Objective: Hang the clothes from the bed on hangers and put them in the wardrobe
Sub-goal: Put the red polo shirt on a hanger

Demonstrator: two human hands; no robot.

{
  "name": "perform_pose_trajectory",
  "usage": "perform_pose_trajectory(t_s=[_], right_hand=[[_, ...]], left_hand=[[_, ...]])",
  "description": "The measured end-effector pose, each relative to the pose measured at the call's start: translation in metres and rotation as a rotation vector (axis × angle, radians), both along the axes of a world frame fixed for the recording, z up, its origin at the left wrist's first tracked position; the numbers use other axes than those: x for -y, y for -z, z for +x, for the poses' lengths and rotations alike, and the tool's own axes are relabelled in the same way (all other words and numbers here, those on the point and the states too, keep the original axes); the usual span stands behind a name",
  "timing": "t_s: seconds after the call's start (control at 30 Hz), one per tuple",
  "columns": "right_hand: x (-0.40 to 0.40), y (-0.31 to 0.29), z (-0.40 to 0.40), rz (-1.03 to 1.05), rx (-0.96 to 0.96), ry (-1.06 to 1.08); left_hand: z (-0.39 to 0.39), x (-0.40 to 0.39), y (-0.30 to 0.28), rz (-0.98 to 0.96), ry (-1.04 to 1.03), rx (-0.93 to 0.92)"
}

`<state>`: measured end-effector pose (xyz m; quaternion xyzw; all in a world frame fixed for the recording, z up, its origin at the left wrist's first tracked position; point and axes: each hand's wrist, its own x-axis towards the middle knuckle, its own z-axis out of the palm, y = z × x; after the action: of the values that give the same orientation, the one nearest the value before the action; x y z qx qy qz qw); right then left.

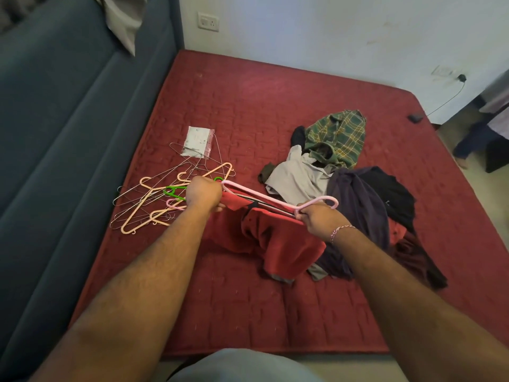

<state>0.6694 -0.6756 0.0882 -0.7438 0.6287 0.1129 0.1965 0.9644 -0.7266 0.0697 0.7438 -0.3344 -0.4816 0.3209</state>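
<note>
A pink hanger (264, 198) is held level over the red mattress (248, 106). My left hand (205, 195) grips one end of it together with the edge of a red garment (275, 241). My right hand (319, 219) grips the hanger near its hook. The red garment hangs below the hanger and spreads on the bed. A pile of clothes lies to the right: a green plaid shirt (338, 136), a grey shirt (297, 175), a purple garment (358, 213) and a black one (391, 194). Loose hangers (154, 199), several wire, peach, green and pink, lie left of my left hand.
A small plastic packet (197, 140) lies beyond the hangers. A blue-grey upholstered headboard (68, 119) runs along the left side. A dark charger (415, 117) with its cable sits at the bed's far right corner. Another person's legs (473, 139) stand at the right edge.
</note>
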Motion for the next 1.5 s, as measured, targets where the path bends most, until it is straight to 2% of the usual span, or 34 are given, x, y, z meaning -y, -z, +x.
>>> perform_pose_trajectory(t_s=[0.1,0.17,0.2,0.3,0.37,0.43,0.53,0.73,0.87,1.03,1.1,1.17,1.3,1.43,1.47,1.5], right_hand=[[0.0,0.005,0.005,0.026,0.001,0.001],[-0.001,0.008,0.007,0.038,-0.017,-0.002],[-0.001,0.01,0.008,0.044,-0.029,0.006],[0.0,0.015,0.007,0.096,-0.065,0.036],[-0.002,0.017,0.006,0.122,-0.079,0.07],[-0.006,0.019,0.007,0.122,-0.095,0.098],[-0.014,0.02,0.013,0.099,-0.15,0.121],[-0.027,0.019,0.031,-0.072,-0.267,0.07],[-0.031,0.018,0.05,-0.095,-0.299,0.06],[-0.028,0.011,0.063,-0.105,-0.338,-0.001],[-0.03,0.005,0.079,-0.18,-0.301,-0.047],[-0.032,0.003,0.104,-0.245,-0.171,-0.082],[-0.013,0.01,0.105,-0.111,-0.114,0.102],[0.002,0.007,0.061,-0.146,-0.057,0.095],[0.005,0.006,0.057,-0.168,-0.02,0.089],[0.008,0.005,0.057,-0.196,0.012,0.073]], left_hand=[[0.008,-0.002,0.0,-0.041,0.095,0.2],[0.012,-0.003,0.0,-0.033,0.104,0.252],[0.012,-0.004,0.0,-0.033,0.078,0.208],[0.007,-0.008,-0.004,0.075,-0.043,-0.129],[0.004,-0.008,0.001,0.118,-0.025,-0.172],[0.002,-0.007,0.009,0.065,0.081,0.011],[-0.005,-0.014,0.008,-0.031,0.316,0.425],[-0.013,-0.018,-0.001,-0.23,0.626,0.951],[-0.011,-0.021,-0.006,-0.223,0.894,1.178],[-0.002,-0.017,-0.009,-0.215,1.004,1.274],[-0.013,-0.02,-0.017,-0.259,1.025,1.242],[-0.039,-0.031,-0.022,-0.342,1.027,1.126],[-0.041,-0.02,-0.013,-0.292,0.565,0.644],[0.006,0.0,-0.014,-0.172,0.504,0.087],[0.012,0.002,-0.016,-0.215,0.535,0.107],[0.016,0.001,-0.017,-0.273,0.599,0.216]])
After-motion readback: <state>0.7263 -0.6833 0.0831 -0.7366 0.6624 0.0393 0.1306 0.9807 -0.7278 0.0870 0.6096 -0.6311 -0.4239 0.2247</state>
